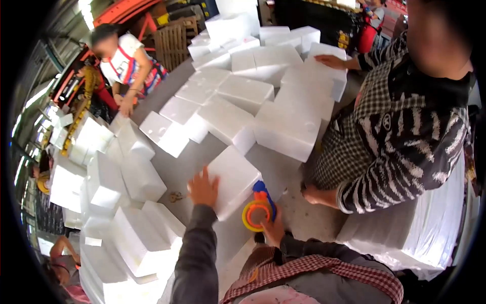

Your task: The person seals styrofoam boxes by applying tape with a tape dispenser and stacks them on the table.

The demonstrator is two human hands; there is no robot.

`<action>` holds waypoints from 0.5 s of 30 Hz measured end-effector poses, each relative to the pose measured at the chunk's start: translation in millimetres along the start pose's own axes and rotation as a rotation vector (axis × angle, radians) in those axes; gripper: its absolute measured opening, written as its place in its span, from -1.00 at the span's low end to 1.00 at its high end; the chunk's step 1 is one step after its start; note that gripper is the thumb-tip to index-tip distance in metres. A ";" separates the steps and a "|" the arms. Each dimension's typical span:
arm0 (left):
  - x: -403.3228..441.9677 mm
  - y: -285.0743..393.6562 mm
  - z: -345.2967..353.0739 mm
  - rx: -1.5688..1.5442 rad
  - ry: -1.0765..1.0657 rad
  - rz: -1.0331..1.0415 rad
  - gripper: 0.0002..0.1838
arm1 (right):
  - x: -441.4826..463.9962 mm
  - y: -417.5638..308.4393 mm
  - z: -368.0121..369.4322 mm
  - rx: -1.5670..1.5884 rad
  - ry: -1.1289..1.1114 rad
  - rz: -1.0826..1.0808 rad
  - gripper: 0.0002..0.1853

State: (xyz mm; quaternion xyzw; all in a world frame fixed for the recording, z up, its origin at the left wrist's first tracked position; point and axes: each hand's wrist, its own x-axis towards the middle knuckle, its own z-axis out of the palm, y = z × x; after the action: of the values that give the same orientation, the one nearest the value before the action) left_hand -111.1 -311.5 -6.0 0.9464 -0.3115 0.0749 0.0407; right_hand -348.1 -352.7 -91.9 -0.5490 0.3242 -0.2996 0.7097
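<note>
A white foam box (234, 177) sits on the grey table in front of me. Spread fingers of my left hand (203, 187) lie against its left side. My right hand (274, 229) is wrapped round a tape dispenser (260, 195) with a blue and orange body and a yellow-rimmed roll. The dispenser's head touches or nearly touches the box's right corner; I cannot tell which. A small brown tangle (175, 196), too small to name, lies on the table left of my left hand.
Many white foam boxes (225, 119) cover the table's far part, and more stacked boxes (144, 238) stand at left. A co-worker in a striped top (400, 147) stands close on my right, one hand on a box. Another person (132, 66) works across the table. Wrapped white sheets (405, 233) are stacked at lower right.
</note>
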 end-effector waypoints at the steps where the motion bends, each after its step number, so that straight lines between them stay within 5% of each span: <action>1: -18.0 -3.2 -14.5 0.079 -0.077 -0.008 -0.42 | 28.1 -3.0 -1.6 0.082 -0.022 -0.103 -0.34; 4: -40.8 -3.8 -26.1 0.161 -0.079 0.013 -0.39 | 113.7 -3.1 -15.6 -0.184 -0.050 -0.202 -0.34; 6: -53.8 -4.7 -16.4 0.163 -0.049 0.070 -0.39 | 156.5 -1.7 -25.7 -0.183 -0.207 0.071 -0.32; 8: -42.7 -6.5 6.1 -0.143 0.125 0.159 -0.39 | 156.6 15.2 -32.3 -0.197 -0.214 -0.064 -0.29; 11: -40.5 -1.2 -2.9 -0.162 0.061 0.178 -0.41 | 81.9 -2.7 -38.5 -0.396 -0.055 -0.155 -0.26; 13: -39.2 -2.2 2.4 -0.148 0.125 0.164 -0.39 | 12.0 15.4 -33.6 -0.235 0.045 -0.019 -0.26; 15: -44.5 11.4 5.1 -0.090 0.162 0.100 -0.37 | -39.7 -34.0 -14.4 0.036 -0.081 -0.119 -0.29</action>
State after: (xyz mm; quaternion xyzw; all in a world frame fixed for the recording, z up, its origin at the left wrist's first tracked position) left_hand -152.7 -295.4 -18.2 0.9178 -0.3569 0.1391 0.1047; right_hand -386.1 -337.5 -56.3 -0.5660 0.2565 -0.3248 0.7130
